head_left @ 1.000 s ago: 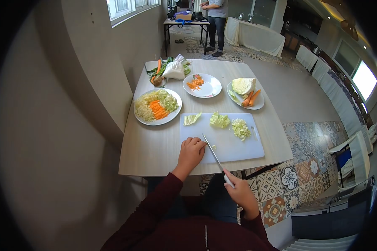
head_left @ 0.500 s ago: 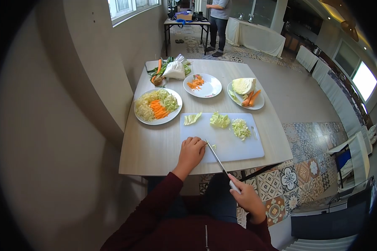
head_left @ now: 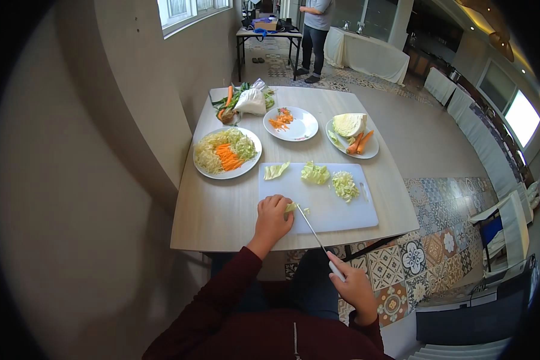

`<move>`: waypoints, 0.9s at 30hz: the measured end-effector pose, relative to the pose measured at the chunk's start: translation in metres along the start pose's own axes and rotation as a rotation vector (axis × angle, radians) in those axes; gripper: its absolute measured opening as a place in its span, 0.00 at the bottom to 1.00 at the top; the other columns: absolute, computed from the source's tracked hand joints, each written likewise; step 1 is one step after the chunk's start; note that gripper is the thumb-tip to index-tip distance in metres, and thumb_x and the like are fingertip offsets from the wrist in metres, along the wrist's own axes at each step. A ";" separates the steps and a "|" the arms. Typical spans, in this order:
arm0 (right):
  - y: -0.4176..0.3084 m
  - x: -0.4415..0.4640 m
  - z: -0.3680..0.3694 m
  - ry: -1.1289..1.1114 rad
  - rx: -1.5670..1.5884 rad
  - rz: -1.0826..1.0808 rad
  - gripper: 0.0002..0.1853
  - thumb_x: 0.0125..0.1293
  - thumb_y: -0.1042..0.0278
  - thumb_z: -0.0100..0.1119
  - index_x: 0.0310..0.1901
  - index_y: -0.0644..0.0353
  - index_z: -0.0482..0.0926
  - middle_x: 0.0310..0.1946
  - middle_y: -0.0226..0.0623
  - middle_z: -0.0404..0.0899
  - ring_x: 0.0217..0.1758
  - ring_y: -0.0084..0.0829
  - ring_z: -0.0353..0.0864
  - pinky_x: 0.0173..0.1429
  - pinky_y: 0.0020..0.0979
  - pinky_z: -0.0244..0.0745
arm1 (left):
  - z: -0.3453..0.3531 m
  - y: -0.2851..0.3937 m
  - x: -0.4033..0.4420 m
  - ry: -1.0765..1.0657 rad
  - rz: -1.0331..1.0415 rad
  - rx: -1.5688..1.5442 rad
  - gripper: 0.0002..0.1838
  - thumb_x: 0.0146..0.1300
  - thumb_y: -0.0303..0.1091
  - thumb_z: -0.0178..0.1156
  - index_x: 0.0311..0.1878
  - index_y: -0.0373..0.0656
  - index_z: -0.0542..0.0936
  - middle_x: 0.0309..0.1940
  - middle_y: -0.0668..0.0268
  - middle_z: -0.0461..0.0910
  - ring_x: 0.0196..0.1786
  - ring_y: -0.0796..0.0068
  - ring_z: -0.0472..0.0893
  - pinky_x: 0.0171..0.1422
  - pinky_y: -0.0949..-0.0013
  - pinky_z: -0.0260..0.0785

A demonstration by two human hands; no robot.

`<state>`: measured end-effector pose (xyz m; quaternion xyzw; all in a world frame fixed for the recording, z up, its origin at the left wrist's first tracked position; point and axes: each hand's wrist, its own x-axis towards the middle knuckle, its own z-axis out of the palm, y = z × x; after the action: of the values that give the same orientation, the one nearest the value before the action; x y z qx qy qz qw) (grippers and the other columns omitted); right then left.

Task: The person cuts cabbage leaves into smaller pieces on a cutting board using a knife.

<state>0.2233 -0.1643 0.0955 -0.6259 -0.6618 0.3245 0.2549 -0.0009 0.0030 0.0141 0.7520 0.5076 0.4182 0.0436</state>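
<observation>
My left hand [head_left: 274,217] is closed over a piece of cabbage [head_left: 291,207] at the left part of the white cutting board [head_left: 336,217]. In my right hand [head_left: 353,283] is a knife [head_left: 312,229], its handle gripped and its blade slanting up and left over the board, tip beside the cabbage piece. Small cut bits lie just right of the blade. Along the board's far side are a flat cabbage leaf [head_left: 276,171], a leafy cabbage clump [head_left: 315,173] and a pile of chopped cabbage [head_left: 345,186].
Left of the board, a plate [head_left: 227,176] holds shredded vegetables. Farther back are a plate [head_left: 306,127] with carrot pieces, a plate [head_left: 372,147] with cabbage and carrots, and a plastic bag [head_left: 251,102] beside greens. A person [head_left: 315,36] stands beyond the table.
My left fingers have drawn back slightly, showing more of the cabbage piece. The knife and my right hand have shifted slightly right and down since the earliest frame.
</observation>
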 end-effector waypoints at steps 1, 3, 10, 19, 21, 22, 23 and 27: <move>-0.004 0.000 -0.002 0.001 -0.010 0.015 0.30 0.64 0.65 0.62 0.70 0.43 0.76 0.40 0.58 0.85 0.42 0.56 0.86 0.46 0.44 0.80 | -0.001 0.001 0.000 -0.004 -0.006 0.024 0.12 0.57 0.27 0.66 0.45 0.45 0.83 0.44 0.66 0.81 0.53 0.59 0.77 0.60 0.57 0.68; -0.006 -0.001 -0.007 -0.003 -0.044 0.050 0.30 0.64 0.66 0.62 0.70 0.44 0.76 0.39 0.58 0.85 0.42 0.56 0.86 0.45 0.44 0.80 | -0.002 0.002 -0.001 -0.011 -0.020 0.073 0.11 0.57 0.28 0.67 0.45 0.46 0.83 0.44 0.66 0.81 0.53 0.59 0.77 0.60 0.57 0.68; -0.004 -0.001 -0.011 0.043 -0.040 0.052 0.30 0.63 0.67 0.62 0.70 0.45 0.76 0.38 0.59 0.84 0.42 0.58 0.85 0.45 0.44 0.80 | 0.006 -0.008 -0.001 -0.033 0.016 -0.108 0.08 0.60 0.31 0.68 0.43 0.45 0.85 0.41 0.66 0.81 0.50 0.61 0.78 0.56 0.57 0.69; -0.007 0.003 -0.002 -0.020 0.022 0.056 0.31 0.65 0.70 0.63 0.71 0.49 0.74 0.52 0.56 0.84 0.52 0.49 0.88 0.51 0.34 0.80 | 0.003 -0.005 0.000 -0.052 0.026 -0.065 0.05 0.60 0.31 0.68 0.40 0.47 0.85 0.39 0.68 0.80 0.49 0.61 0.77 0.54 0.57 0.69; -0.008 0.004 -0.001 -0.030 0.013 0.045 0.31 0.65 0.71 0.63 0.71 0.49 0.74 0.51 0.57 0.84 0.51 0.49 0.88 0.51 0.34 0.80 | 0.003 -0.004 0.000 -0.052 0.027 -0.059 0.05 0.60 0.31 0.68 0.40 0.47 0.85 0.39 0.69 0.80 0.49 0.62 0.77 0.53 0.57 0.69; -0.008 0.004 -0.001 -0.035 0.008 0.039 0.30 0.65 0.71 0.62 0.71 0.49 0.74 0.51 0.57 0.84 0.51 0.49 0.88 0.50 0.33 0.80 | 0.003 -0.004 0.000 -0.050 0.026 -0.060 0.05 0.60 0.31 0.68 0.40 0.47 0.85 0.39 0.69 0.80 0.49 0.62 0.77 0.53 0.57 0.69; -0.007 0.005 0.000 -0.043 0.016 0.042 0.31 0.65 0.71 0.62 0.71 0.49 0.74 0.51 0.57 0.84 0.51 0.49 0.88 0.50 0.34 0.80 | 0.003 -0.004 0.000 -0.049 0.025 -0.061 0.05 0.60 0.31 0.68 0.40 0.47 0.85 0.39 0.69 0.80 0.49 0.62 0.77 0.53 0.57 0.69; -0.004 0.004 0.003 -0.048 0.045 0.018 0.31 0.65 0.71 0.62 0.71 0.50 0.73 0.50 0.58 0.84 0.50 0.50 0.88 0.51 0.34 0.79 | 0.003 -0.004 0.000 -0.042 0.031 -0.059 0.05 0.60 0.31 0.68 0.40 0.48 0.85 0.39 0.69 0.80 0.49 0.62 0.77 0.53 0.57 0.69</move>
<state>0.2186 -0.1604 0.0963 -0.6181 -0.6545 0.3564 0.2502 -0.0020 0.0062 0.0098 0.7668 0.4821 0.4179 0.0699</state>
